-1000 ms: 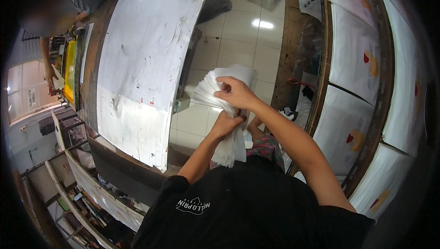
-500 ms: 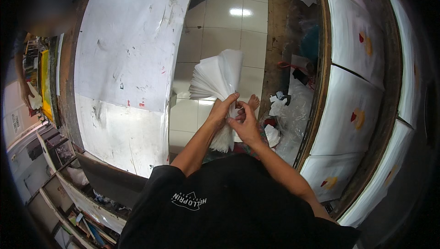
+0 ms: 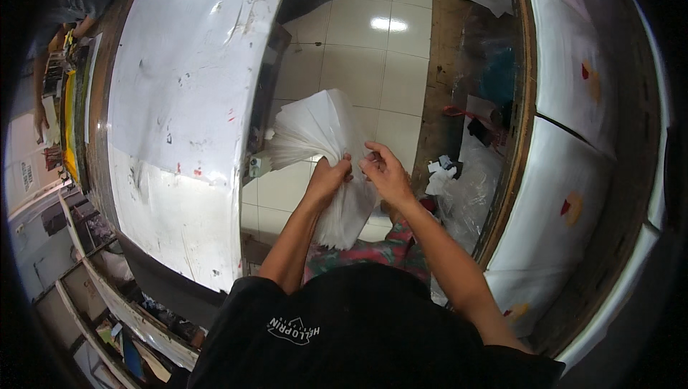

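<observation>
A thick bundle of thin, white, slightly see-through sheets is pinched at its middle, its far end fanned out toward the left. My left hand is closed around this waist, thumb on top. Below the grip, the near end of the bundle hangs in front of my lap. Close to the bundle's right edge is my right hand, its forefinger and thumb apart and the other fingers curled. Whether its thumb tip touches the outermost sheet is hard to see.
To the left lies a white, stained tabletop. On the right, a long wooden-edged table carries white pieces with red and yellow prints. Crumpled clear plastic lies under it. At far left, another person's hand is beside a yellow frame.
The bundle has shifted left and tilted, its fanned end swinging toward the white table. My right hand has come away from its middle to the right, its fingers opening. My left hand keeps its grip.
</observation>
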`<action>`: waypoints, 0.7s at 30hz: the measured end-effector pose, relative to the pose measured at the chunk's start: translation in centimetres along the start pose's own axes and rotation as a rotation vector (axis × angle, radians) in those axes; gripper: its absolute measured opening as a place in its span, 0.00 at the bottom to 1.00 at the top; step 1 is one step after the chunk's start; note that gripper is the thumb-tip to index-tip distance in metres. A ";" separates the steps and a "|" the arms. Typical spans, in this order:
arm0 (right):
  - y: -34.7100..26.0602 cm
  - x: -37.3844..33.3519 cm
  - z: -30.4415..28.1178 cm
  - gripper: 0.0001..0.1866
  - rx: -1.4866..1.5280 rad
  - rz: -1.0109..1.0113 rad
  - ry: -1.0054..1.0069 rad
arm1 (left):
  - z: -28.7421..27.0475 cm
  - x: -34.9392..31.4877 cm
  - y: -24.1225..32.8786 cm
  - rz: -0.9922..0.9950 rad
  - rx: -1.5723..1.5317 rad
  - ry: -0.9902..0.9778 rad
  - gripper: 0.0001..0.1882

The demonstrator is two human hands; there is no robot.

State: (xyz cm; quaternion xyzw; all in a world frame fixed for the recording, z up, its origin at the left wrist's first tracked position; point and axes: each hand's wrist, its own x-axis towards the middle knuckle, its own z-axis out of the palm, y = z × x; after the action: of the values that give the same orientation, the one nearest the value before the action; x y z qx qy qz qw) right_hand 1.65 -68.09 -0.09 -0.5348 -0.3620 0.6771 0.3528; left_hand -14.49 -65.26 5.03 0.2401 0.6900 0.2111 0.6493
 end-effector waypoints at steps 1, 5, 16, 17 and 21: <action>0.1 1.8 -0.4 0.26 0.018 0.004 -0.051 | 0.1 0.3 0.1 0.028 0.104 0.005 0.14; -0.1 8.1 -0.5 0.30 0.054 -0.005 -0.228 | 1.4 1.5 -1.6 0.093 0.315 -0.102 0.23; 0.9 16.9 -7.4 0.44 -0.798 -0.774 -0.254 | -1.1 12.8 -4.8 0.302 0.763 -0.377 0.24; -0.1 16.5 -7.6 0.45 -0.975 -0.879 -0.331 | -0.8 13.7 -4.8 0.378 0.799 -0.385 0.24; -0.9 16.2 -6.8 0.50 -1.383 -1.024 -0.699 | 1.4 14.9 -1.3 0.120 1.306 -0.471 0.23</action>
State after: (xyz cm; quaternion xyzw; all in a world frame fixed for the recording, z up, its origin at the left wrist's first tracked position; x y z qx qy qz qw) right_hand 5.44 -52.92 -8.05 -0.1665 -0.9630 0.1951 0.0823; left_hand -13.74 -57.29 -7.72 0.6585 0.5020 -0.2694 0.4917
